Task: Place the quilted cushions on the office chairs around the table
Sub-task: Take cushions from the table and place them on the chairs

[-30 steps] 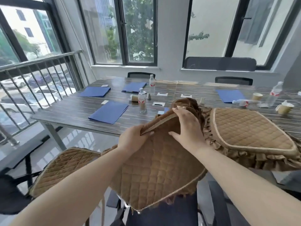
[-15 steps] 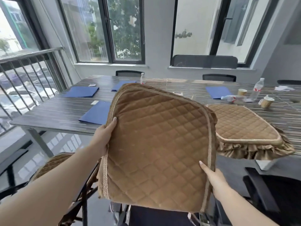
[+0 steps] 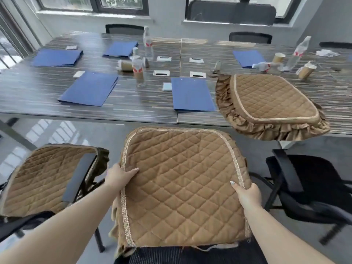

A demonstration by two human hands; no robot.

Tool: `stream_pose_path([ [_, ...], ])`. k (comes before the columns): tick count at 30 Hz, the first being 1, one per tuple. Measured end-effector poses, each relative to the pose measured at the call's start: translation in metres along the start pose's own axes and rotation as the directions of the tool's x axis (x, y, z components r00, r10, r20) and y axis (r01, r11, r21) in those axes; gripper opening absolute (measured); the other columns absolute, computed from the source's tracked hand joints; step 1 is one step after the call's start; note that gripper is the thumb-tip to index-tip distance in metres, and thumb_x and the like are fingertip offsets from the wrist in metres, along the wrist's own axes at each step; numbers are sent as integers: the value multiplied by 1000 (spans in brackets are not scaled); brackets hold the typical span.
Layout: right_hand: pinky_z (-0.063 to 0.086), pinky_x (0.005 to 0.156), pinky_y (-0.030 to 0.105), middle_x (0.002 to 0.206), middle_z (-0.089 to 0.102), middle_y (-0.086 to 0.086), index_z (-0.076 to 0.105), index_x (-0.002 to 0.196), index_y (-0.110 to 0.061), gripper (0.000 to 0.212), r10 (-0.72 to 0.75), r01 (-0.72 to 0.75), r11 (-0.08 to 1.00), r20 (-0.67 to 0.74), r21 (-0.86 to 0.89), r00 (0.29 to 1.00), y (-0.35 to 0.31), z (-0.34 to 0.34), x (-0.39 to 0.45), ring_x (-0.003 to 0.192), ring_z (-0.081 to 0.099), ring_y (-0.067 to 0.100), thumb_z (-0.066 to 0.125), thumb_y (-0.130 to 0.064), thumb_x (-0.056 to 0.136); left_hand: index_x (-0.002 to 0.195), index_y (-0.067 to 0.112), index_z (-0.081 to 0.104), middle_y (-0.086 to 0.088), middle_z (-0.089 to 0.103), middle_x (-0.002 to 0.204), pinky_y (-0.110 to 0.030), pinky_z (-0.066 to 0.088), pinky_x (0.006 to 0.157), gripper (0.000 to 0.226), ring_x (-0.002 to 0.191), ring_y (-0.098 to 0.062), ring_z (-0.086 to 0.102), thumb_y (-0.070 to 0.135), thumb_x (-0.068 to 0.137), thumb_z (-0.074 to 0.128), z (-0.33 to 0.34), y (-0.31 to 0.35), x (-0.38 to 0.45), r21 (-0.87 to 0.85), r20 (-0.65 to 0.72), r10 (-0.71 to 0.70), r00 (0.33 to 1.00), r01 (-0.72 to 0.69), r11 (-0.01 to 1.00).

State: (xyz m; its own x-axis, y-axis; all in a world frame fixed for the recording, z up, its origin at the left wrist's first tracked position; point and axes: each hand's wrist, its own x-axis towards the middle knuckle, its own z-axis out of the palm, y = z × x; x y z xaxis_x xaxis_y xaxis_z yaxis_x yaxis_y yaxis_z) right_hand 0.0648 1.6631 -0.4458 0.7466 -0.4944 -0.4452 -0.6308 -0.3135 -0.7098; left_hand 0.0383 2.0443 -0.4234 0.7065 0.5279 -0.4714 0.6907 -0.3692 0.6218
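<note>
Both hands pinch one cushion (image 3: 182,185): left hand (image 3: 119,178) at its left edge, right hand (image 3: 247,193) at its right edge, fingers tucked underneath. It covers a chair (image 3: 190,254), mostly hidden beneath it.

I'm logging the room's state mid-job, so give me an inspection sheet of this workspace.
Surface: striped wood-grain table, cable ports at centre.
Job's things: held cushion over the middle chair's mesh seat; fitted cushion on the left chair; spare cushion on the table's near edge, ruffle overhanging; right chair bare.
Clutter: blue folders, water bottles, paper cups, crumpled paper.
Grippers: left hand and right hand grip the held cushion's side edges.
Cables: nothing seen.
Surroundings: windows, grey wall, more chairs behind the table.
</note>
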Motion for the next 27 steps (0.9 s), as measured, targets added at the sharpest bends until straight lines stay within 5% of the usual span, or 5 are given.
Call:
stream_pose_path([
  [11,44,73,37,109,65,15,53,113,-5,41,104,-118,984,-108,-132,989,56,78,81,94,60,36,69,-29,84,118,11,51,-11,59,116,-44,50,90,67,107,-29,58,35,64,85,106,-40,62,306,79,-78,994,50,951],
  [16,48,75,39,100,64,8,51,102,-11,29,131,-143,984,-109,-108,985,90,123,130,87,59,32,68,-28,85,110,11,54,-8,62,110,-40,50,84,54,103,-27,59,25,67,83,160,-49,112,289,30,-53,998,42,956],
  [23,49,81,42,108,64,12,52,118,-5,46,203,-208,962,-48,-177,978,148,164,180,98,60,36,65,-36,87,136,13,44,-7,60,120,-34,45,81,61,106,-27,58,25,83,72,211,-89,158,201,29,-221,975,211,957],
  [27,47,89,41,113,61,7,50,125,-5,52,280,-246,922,79,-299,957,176,164,200,107,57,37,66,-34,85,127,13,52,-7,63,117,-38,49,87,53,106,-30,61,37,83,70,236,-114,178,158,56,-360,931,347,924],
])
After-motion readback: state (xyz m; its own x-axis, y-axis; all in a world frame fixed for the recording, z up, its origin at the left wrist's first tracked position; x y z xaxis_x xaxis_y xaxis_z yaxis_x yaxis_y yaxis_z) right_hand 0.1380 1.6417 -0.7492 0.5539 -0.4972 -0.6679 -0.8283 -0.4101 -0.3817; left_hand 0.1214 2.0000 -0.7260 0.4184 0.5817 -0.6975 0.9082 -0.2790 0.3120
